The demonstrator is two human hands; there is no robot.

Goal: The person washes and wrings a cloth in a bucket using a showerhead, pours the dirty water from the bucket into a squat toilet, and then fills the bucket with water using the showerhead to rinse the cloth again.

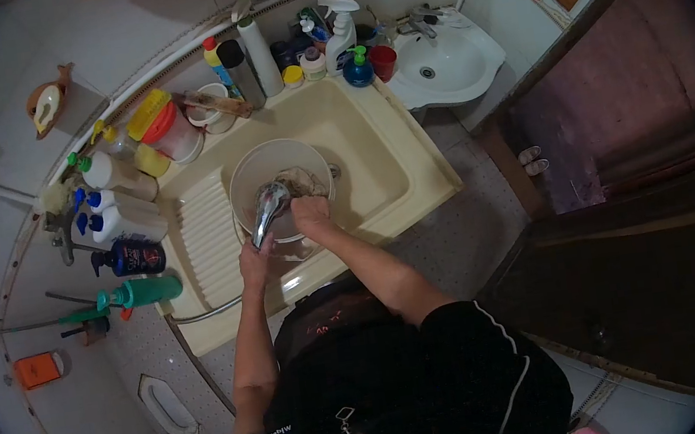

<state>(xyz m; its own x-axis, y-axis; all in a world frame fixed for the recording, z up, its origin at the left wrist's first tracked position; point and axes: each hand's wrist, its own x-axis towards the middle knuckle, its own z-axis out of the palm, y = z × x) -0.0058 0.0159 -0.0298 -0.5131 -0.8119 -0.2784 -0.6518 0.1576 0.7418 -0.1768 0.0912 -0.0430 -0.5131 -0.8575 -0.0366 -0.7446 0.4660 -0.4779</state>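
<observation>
In the head view, a chrome shower head points down over a round whitish basin standing in a cream washing sink. My left hand is wrapped round the shower head's handle, low at the basin's near side. A crumpled beige-grey cloth lies inside the basin, to the right of the shower head. My right hand is closed at the cloth's near edge, over the basin's rim; its fingertips are partly hidden. The shower hose runs left across the sink's front edge.
A ribbed washboard forms the sink's left part. Several bottles line the left and back edges, among them a teal pump bottle and a white spray bottle. A red cup stands beside a white washbasin.
</observation>
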